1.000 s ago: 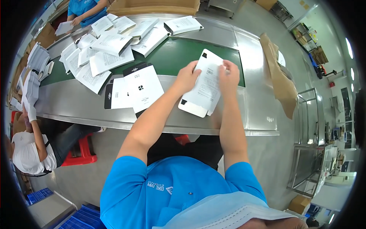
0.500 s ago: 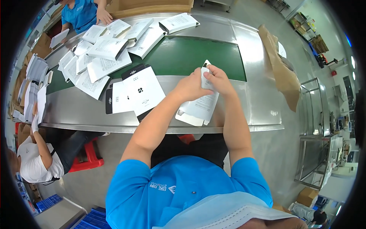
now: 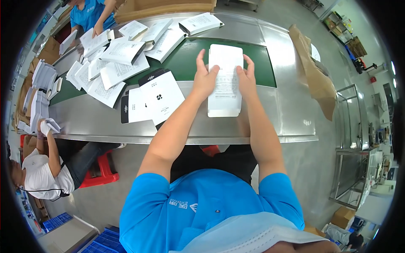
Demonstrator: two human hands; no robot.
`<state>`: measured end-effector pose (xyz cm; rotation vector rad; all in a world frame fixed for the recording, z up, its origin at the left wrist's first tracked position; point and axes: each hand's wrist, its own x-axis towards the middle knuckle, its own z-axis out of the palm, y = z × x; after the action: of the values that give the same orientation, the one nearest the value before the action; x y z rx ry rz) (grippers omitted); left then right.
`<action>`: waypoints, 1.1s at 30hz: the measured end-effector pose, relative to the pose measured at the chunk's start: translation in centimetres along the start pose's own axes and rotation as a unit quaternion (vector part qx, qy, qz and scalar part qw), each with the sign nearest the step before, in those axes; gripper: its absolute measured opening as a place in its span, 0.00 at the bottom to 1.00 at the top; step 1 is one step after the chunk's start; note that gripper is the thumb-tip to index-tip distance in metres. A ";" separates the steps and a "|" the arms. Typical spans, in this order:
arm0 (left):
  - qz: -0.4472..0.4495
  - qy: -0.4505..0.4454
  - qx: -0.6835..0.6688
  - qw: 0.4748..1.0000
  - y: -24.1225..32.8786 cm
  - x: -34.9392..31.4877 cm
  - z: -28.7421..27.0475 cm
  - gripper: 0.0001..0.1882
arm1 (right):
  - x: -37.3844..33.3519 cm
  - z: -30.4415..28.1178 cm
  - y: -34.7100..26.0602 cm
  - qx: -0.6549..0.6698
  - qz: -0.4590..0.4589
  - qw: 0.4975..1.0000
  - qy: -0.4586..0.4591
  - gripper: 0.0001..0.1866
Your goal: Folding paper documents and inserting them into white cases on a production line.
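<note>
A flat white carton (image 3: 225,95) with fine print on its upper face stands out between my hands, over the steel table's near part and the green strip. My left hand (image 3: 205,76) grips its left edge, thumb on the printed face. On the opposite edge my right hand (image 3: 246,76) holds it the same way; its fingertips show past the side. Just left of my left forearm lie flat, unfolded white carton blanks (image 3: 168,90) with black flaps, overlapping each other.
A loose pile of white cartons (image 3: 122,52) covers the table's far left. Behind it a co-worker's hand (image 3: 98,29) touches a carton. Another person in white (image 3: 46,168) sits at the left end beside stacked cartons (image 3: 40,101). Brown paper (image 3: 312,76) hangs over the right edge of the steel table (image 3: 291,97).
The carton has swung from a tilted, partly covered pose to straight and face-on. My hands have parted to its two sides. The far co-worker's hand has moved down onto the pile.
</note>
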<state>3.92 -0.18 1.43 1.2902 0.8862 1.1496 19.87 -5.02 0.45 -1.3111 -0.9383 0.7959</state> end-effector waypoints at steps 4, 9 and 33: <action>0.045 -0.020 0.050 0.998 -0.4 0.7 -0.9 0.28 | 0.2 0.4 0.8 0.025 -0.045 0.998 -0.020 0.25; 0.000 0.002 0.122 0.992 -2.5 1.4 -1.0 0.11 | 0.9 -0.7 2.6 0.017 0.022 0.997 -0.073 0.16; -0.125 0.075 -0.006 0.989 -4.4 1.9 -0.3 0.07 | 1.0 -0.2 2.9 0.040 0.145 0.988 0.029 0.15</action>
<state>4.72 2.04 -2.78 1.0566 1.1168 1.0598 20.60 -3.89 -2.30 -1.4104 -0.6715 1.0025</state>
